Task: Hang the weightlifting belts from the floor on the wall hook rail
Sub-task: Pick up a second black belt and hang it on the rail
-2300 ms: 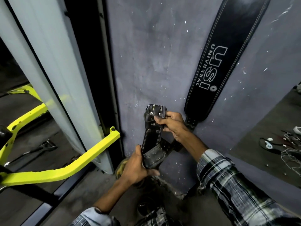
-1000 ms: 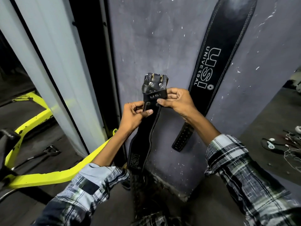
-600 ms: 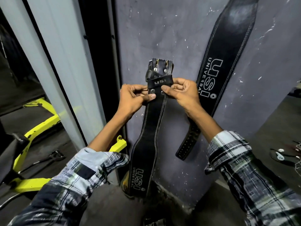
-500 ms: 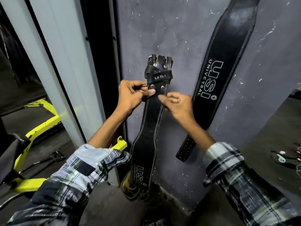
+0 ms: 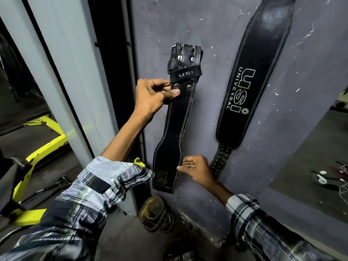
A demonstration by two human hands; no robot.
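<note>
A black leather weightlifting belt point(image 5: 176, 127) hangs lengthwise in front of the grey wall point(image 5: 205, 29), buckle end up, with a "USI" loop near the top. My left hand point(image 5: 154, 96) pinches its upper part just below the loop, thumb on the front. My right hand point(image 5: 197, 169) is lower down, fingertips touching the belt's right edge near its wide lower section. A second, larger black belt point(image 5: 250, 81) marked "USI UNIVERSAL" hangs on the wall to the right. The hook rail lies above the frame, out of sight.
A pale mirror frame and dark gap point(image 5: 79, 72) stand left of the wall. Yellow machine bars point(image 5: 45, 147) sit low on the left. A worn coiled item point(image 5: 156, 213) lies on the floor at the wall's foot. Cables and small white objects point(image 5: 327, 178) lie at the right.
I rose from the floor, lifting the belt and letting it unroll down the wall. My right hand left the buckle end and dropped to the belt's lower part; the left hand keeps its grip.
</note>
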